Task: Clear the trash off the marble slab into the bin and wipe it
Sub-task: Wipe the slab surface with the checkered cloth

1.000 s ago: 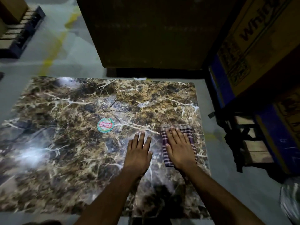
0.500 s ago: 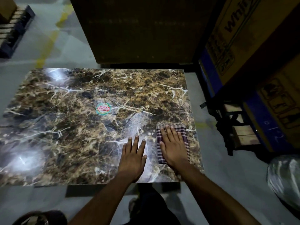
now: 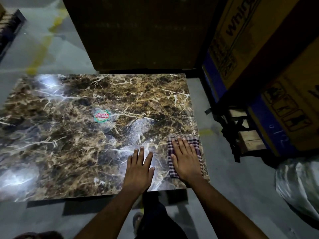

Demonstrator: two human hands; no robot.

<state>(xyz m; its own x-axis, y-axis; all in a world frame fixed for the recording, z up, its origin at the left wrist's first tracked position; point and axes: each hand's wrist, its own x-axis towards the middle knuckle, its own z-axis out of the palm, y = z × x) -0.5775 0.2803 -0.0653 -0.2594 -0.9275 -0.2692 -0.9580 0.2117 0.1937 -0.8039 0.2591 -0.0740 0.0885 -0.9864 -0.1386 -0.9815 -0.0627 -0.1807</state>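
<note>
Head view looks down on a large brown-and-black veined marble slab lying low over a grey concrete floor. The right hand lies flat, fingers straight and slightly spread, pressing a folded dark-and-white checked cloth onto the slab's near right corner; the cloth's outer edge sits just at the slab's right edge. The left hand rests palm-down on bare marble just beside it, fingers straight, holding nothing, and seems to serve as a brace.

No loose trash shows on the slab; the only item on it is a round green-and-red sticker near the middle, which looks stuck on, so I would not count it as litter. A crumpled clear plastic bag at the right on the floor may line the bin, though I cannot tell for sure. Brown cardboard cartons with blue bands stand beyond the right edge.

So the clearing step looks done and wiping is in hand, with the cloth at one corner. The next move likely calls for sliding the cloth left under steady flat pressure, keeping it from slipping off the edge, then covering the far and left areas, which would need a longer reach or a shift of stance
</note>
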